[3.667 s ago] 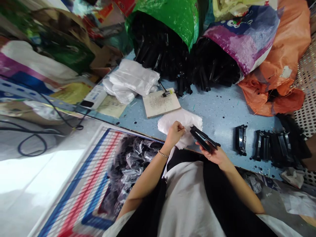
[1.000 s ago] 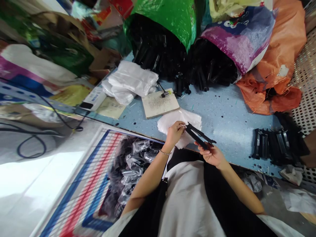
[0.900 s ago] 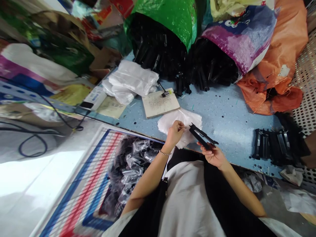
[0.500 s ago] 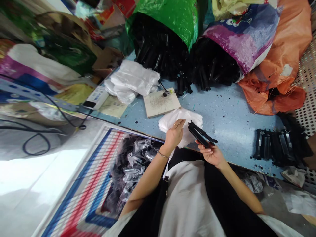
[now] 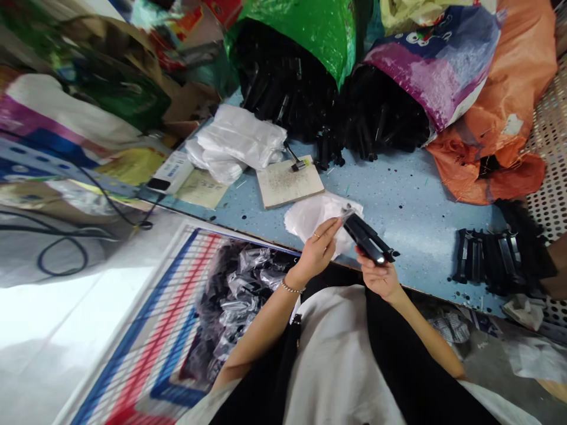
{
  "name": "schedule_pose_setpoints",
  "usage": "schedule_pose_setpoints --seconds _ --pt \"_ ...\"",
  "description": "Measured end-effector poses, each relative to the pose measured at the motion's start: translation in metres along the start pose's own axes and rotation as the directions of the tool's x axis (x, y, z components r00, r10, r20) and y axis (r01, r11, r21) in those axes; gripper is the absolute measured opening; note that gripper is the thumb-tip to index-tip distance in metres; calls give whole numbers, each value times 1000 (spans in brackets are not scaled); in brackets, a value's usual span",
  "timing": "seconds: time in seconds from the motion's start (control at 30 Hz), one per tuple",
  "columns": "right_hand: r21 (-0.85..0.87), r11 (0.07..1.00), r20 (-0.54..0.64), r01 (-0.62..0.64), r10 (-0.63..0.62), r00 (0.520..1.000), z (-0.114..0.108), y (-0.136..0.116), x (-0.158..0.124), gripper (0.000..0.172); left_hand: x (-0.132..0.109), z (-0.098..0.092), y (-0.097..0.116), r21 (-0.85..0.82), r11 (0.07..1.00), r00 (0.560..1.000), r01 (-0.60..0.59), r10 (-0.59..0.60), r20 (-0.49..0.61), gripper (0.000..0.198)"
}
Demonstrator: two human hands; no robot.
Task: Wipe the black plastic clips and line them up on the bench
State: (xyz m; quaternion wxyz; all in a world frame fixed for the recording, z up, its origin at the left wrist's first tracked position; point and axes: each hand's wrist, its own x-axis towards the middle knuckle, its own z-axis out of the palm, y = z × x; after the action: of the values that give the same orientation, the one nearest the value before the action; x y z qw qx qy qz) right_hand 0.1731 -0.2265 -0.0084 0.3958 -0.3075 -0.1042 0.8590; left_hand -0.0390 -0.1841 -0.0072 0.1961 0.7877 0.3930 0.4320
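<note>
My right hand grips a long black plastic part with a slimmer black arm along its side; its kind is unclear. Its far end tilts up and left towards my left hand. There, my left thumb and fingers pinch the edge of a thin clear plastic bag, which covers the tip of the black part. Below both hands, a stack of white plastic bags lies at the table's front edge.
Sacks spill black parts at the back of the blue table. More black parts lie right, near another person's hand. Folded white bags and a cardboard pad sit left. A basket holds wrapped parts below.
My left hand has come to the tip of the black part, where clear film now shows. My right hand has turned the part slightly and lowered its near end.
</note>
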Motion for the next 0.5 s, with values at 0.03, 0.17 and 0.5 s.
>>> schedule_pose_setpoints --seconds 0.03,0.17,0.5 --pt "23 1000 19 11 -11 1000 1 0 1 43 1 0 1 -3 1000 1000 -8 8 -9 65" --pt "-199 977 -78 81 -98 992 6 0 10 32 -4 5 20 -48 994 993 -101 103 57 70" --pt "-932 309 -7 190 -540 842 26 0 -10 24 -15 -16 59 -74 996 948 -58 78 310 54"
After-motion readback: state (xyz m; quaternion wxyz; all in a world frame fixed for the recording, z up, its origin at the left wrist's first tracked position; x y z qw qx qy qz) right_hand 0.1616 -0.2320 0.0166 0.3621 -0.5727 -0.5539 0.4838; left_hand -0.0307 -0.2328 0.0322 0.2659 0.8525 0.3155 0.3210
